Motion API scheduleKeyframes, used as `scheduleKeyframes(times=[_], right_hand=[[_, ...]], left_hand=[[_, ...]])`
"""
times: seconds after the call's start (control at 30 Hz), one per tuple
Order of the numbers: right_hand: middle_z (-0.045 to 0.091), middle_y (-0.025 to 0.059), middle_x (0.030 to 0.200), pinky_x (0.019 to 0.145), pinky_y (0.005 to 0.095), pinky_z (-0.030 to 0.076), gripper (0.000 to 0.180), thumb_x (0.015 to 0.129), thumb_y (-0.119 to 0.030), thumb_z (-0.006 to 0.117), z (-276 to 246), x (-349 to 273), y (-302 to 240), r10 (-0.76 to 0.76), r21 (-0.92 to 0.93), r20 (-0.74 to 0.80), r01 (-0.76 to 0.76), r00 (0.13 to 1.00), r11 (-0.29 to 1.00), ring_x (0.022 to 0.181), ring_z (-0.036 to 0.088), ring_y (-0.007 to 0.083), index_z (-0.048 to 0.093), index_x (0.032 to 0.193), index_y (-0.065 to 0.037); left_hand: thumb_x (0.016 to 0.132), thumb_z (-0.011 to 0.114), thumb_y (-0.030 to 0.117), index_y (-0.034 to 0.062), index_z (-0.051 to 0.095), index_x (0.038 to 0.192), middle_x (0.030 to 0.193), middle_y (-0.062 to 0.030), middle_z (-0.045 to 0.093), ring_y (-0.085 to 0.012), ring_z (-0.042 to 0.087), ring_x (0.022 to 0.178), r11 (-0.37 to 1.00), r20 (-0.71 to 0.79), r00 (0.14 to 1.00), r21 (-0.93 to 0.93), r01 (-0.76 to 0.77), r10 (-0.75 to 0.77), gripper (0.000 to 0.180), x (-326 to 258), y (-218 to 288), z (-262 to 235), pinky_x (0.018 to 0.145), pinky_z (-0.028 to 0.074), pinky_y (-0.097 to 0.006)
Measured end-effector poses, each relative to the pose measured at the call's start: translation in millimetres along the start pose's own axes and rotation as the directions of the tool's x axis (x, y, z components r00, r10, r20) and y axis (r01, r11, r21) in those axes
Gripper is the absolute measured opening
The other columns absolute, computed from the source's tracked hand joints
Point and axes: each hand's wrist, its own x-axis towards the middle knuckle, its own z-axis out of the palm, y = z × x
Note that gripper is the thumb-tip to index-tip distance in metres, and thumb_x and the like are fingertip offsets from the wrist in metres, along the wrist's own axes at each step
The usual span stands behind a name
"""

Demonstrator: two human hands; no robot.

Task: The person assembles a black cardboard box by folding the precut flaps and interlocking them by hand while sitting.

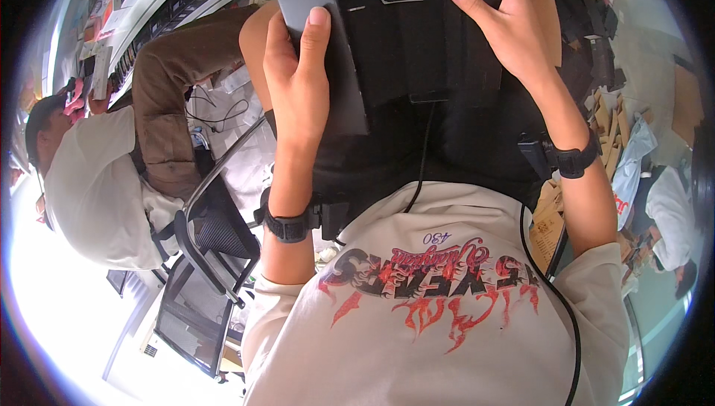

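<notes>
A black cardboard piece, with flaps and slits like a partly folded box, lies over my lap at the top of the view. My left hand grips its left edge, the thumb on the upper face and the fingers curled out of sight. On the right side, my right hand holds it with the thumb stretched along a glossy flap; its other fingers are hidden. The far part of the cardboard runs out of the picture. Each wrist wears a black strap with a small device.
To the left sits another person in a white shirt and brown trousers, near a metal-framed chair. Dark cardboard pieces are piled at the right, with brown cardboard below. A black cable runs down my shirt.
</notes>
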Motion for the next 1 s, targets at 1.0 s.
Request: scheduleKeyframes(times=[1.0], right_hand=[[0.06, 0.0149, 0.112, 0.091, 0.0357, 0.046, 0.049, 0.092, -0.023, 0.072, 1, 4, 3, 0.004, -0.017, -0.026, -0.004, 1.0, 1.0, 0.104, 0.057, 0.0254, 0.052, 0.127, 0.005]], left_hand=[[0.093, 0.07, 0.034, -0.0019, 0.064, 0.111, 0.107, -0.0145, 0.058, -0.0284, 0.051, 0.1, 0.961, 0.005, 0.993, 0.252, -0.113, 0.115, 0.041, 9, -23, -8, 0.092, 0.04, -0.039]])
